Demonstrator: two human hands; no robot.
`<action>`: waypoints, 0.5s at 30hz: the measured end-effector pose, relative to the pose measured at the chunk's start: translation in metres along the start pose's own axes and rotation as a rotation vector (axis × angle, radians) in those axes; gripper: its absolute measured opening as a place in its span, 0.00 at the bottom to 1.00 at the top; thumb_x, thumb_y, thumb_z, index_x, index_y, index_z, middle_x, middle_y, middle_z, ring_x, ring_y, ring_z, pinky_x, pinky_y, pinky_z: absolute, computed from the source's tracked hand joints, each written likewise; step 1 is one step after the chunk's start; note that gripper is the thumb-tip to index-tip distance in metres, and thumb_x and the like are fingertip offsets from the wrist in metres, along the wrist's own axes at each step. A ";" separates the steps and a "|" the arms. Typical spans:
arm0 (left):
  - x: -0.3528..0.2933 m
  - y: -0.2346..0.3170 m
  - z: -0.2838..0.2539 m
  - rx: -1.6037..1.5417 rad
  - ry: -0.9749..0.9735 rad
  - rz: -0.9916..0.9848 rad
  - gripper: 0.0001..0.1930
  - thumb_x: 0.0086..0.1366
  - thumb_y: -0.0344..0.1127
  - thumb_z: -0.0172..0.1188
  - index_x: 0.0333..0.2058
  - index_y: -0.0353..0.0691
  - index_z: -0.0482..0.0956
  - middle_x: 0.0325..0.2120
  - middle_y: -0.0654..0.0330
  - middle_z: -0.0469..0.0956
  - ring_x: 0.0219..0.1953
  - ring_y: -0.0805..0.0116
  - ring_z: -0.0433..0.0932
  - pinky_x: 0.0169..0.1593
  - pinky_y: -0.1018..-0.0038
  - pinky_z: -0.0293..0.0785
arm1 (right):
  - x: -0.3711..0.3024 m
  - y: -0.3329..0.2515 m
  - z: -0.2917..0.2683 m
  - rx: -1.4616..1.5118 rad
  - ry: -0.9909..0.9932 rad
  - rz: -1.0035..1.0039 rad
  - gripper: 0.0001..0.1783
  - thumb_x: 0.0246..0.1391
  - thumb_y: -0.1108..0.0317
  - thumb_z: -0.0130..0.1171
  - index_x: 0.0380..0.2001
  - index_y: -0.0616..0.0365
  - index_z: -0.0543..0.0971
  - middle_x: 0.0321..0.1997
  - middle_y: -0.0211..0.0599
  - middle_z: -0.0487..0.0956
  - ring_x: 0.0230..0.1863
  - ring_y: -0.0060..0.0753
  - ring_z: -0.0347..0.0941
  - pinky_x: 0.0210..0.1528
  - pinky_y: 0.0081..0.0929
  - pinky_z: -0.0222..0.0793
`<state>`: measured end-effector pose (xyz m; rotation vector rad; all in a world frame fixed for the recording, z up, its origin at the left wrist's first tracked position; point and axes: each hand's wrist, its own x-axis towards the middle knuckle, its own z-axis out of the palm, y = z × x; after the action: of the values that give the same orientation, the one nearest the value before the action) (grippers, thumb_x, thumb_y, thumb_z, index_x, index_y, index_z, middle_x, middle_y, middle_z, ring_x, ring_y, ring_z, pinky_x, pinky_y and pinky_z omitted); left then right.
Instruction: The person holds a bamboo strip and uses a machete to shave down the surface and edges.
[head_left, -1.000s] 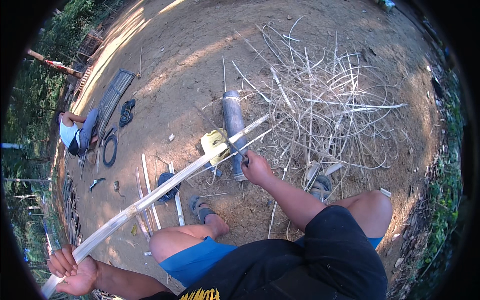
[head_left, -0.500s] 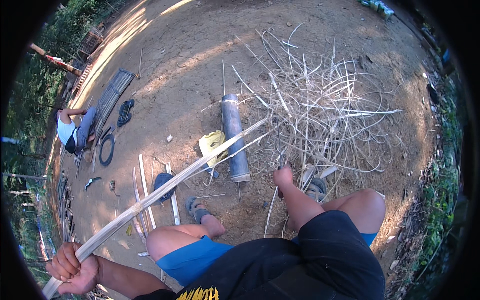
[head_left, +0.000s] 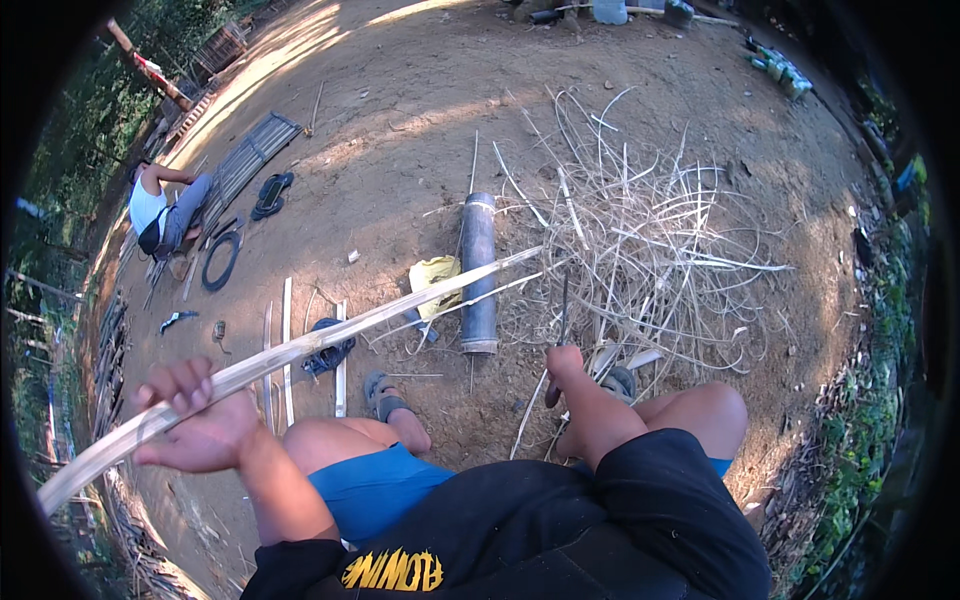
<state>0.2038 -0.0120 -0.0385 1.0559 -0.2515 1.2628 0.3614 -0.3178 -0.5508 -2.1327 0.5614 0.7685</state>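
My left hand [head_left: 205, 418] is wrapped round a long pale bamboo strip [head_left: 400, 308], palm turned up. The strip slants from the lower left to the middle of the view. Its far part passes over a dark bamboo tube [head_left: 478, 328] lying on the ground, and a thinner sliver [head_left: 500, 290] splays off beside it. In front of my right knee, my right hand [head_left: 565, 365] is closed on the handle of a long thin-bladed knife [head_left: 565, 305]. Its blade points away from me, near the strip's far end and a tangled heap of bamboo shavings [head_left: 650, 235].
A yellow piece of sacking [head_left: 432, 272] lies left of the tube. Flat bamboo strips [head_left: 287, 350] and a dark bundle [head_left: 325, 348] lie by my left knee. Farther left are a black coil [head_left: 221, 262], dark sandals [head_left: 271, 196], a slatted bamboo panel [head_left: 250, 160] and a crouching person [head_left: 165, 215].
My left hand has risen and moved right along with the strip, and its fingers look looser. The knife hand has barely moved. The whole view has shifted slightly.
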 end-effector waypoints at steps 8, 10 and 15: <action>-0.009 0.010 -0.063 0.107 0.470 0.013 0.36 0.64 0.74 0.31 0.25 0.44 0.68 0.14 0.67 0.58 0.15 0.75 0.58 0.21 0.78 0.55 | -0.105 -0.072 -0.036 0.474 0.005 -0.026 0.13 0.51 0.65 0.62 0.23 0.66 0.75 0.18 0.40 0.73 0.17 0.34 0.69 0.18 0.33 0.63; 0.012 0.035 -0.077 0.178 0.631 0.013 0.35 0.65 0.72 0.32 0.25 0.44 0.67 0.14 0.67 0.58 0.16 0.75 0.60 0.22 0.78 0.57 | -0.121 -0.080 -0.055 0.612 0.006 -0.041 0.13 0.52 0.64 0.62 0.25 0.64 0.74 0.18 0.38 0.73 0.17 0.31 0.69 0.18 0.32 0.63; 0.054 0.131 -0.150 0.074 0.735 -0.012 0.31 0.67 0.68 0.37 0.23 0.43 0.65 0.15 0.65 0.64 0.19 0.70 0.65 0.24 0.75 0.64 | -0.133 -0.105 -0.063 0.867 -0.048 -0.169 0.18 0.56 0.56 0.61 0.30 0.61 0.72 0.20 0.34 0.73 0.16 0.25 0.66 0.18 0.28 0.63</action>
<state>0.0533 0.1273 -0.0161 0.5923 0.3641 1.5693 0.3512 -0.2869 -0.3731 -1.3298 0.5473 0.3693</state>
